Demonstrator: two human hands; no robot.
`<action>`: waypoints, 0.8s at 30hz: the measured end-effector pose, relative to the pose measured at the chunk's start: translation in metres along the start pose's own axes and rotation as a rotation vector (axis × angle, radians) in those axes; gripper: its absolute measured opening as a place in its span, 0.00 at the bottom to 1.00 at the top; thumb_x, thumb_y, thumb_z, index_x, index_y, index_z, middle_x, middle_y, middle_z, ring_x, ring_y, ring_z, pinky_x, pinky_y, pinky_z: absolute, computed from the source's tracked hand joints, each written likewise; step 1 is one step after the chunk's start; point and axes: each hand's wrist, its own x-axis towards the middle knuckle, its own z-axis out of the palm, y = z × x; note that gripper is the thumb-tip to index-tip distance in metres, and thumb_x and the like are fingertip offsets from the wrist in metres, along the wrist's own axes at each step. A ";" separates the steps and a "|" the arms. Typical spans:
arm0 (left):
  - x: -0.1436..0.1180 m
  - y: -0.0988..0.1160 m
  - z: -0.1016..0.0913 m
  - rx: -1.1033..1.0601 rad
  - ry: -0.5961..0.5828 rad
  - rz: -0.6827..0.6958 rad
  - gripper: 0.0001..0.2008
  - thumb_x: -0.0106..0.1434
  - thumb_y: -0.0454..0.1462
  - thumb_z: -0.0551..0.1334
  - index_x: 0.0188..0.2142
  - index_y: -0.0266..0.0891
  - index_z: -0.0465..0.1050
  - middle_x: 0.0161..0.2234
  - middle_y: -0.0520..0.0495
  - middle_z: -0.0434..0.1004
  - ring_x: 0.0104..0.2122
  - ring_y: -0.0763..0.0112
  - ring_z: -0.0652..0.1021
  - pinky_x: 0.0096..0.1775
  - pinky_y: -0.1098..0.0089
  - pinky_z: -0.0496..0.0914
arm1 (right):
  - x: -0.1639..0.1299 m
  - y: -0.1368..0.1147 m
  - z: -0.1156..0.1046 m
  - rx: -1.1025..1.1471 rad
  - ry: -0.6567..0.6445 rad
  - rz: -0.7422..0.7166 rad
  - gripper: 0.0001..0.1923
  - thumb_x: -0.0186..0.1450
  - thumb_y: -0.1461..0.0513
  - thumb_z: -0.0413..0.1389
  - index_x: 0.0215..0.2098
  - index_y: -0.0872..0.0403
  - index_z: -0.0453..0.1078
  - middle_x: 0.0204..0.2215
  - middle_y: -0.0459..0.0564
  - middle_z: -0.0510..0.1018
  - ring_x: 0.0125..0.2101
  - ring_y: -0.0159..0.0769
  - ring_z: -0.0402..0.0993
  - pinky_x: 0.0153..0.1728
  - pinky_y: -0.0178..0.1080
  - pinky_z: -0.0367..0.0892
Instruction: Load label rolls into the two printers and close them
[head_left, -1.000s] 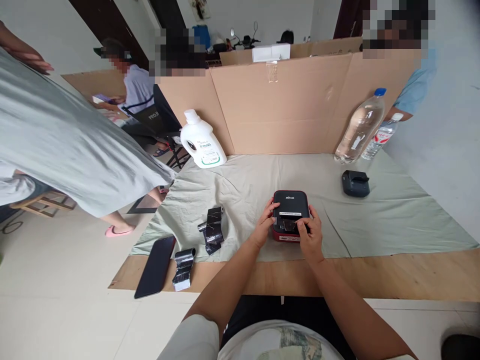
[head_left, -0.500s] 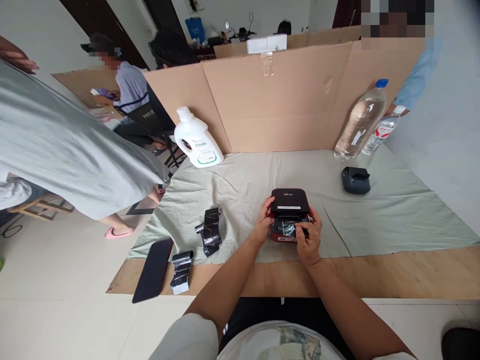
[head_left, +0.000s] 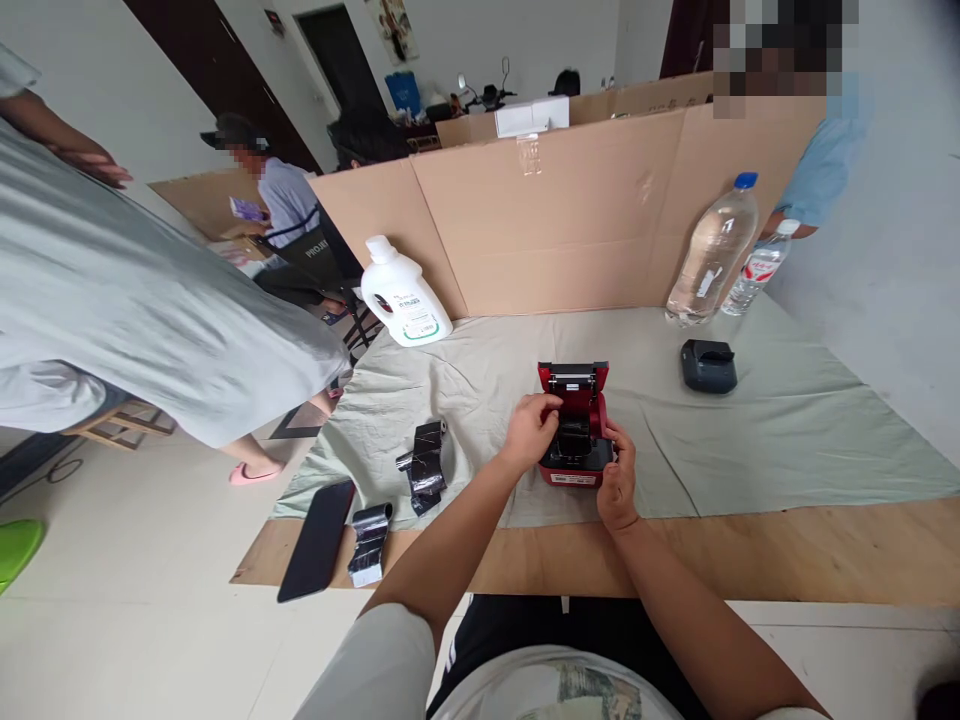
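Observation:
A small red and black label printer (head_left: 574,440) sits on the pale green cloth (head_left: 750,440) near the table's front edge. Its lid (head_left: 574,385) stands swung up, showing a red inside and an open paper bay. My left hand (head_left: 531,428) rests at the printer's left side, fingers on the lid's lower edge. My right hand (head_left: 616,480) grips the printer's front right corner. Two black paper rolls (head_left: 425,465) (head_left: 369,540) lie on the table to the left.
A black phone (head_left: 317,540) lies at the table's left corner. A white detergent jug (head_left: 403,295), two water bottles (head_left: 709,250) and a second dark printer (head_left: 708,366) stand farther back before a cardboard screen (head_left: 570,220). A person in grey stands at left; others sit behind.
The printer's lid has gone from closed to swung fully up. My left hand moved onto the raised lid's edge while my right hand stayed at the front corner.

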 end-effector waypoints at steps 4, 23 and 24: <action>0.026 0.025 0.003 0.431 -0.426 0.162 0.17 0.61 0.30 0.56 0.48 0.43 0.73 0.48 0.48 0.78 0.50 0.63 0.74 0.56 0.60 0.62 | 0.001 0.005 -0.001 0.035 0.008 -0.005 0.27 0.67 0.45 0.40 0.54 0.52 0.62 0.56 0.58 0.65 0.56 0.48 0.62 0.53 0.55 0.61; 0.029 0.043 -0.029 0.240 -0.625 0.040 0.21 0.58 0.36 0.62 0.51 0.37 0.64 0.49 0.41 0.74 0.47 0.61 0.74 0.47 0.66 0.67 | 0.005 0.009 -0.006 -0.067 -0.033 -0.097 0.22 0.69 0.50 0.41 0.51 0.55 0.64 0.54 0.60 0.66 0.55 0.48 0.62 0.55 0.58 0.57; 0.026 0.037 -0.047 0.120 -0.637 0.058 0.20 0.58 0.37 0.62 0.50 0.37 0.65 0.48 0.42 0.74 0.46 0.62 0.74 0.47 0.67 0.67 | 0.005 0.008 -0.006 -0.063 -0.035 -0.095 0.22 0.69 0.50 0.42 0.51 0.55 0.64 0.54 0.60 0.66 0.55 0.47 0.62 0.55 0.58 0.57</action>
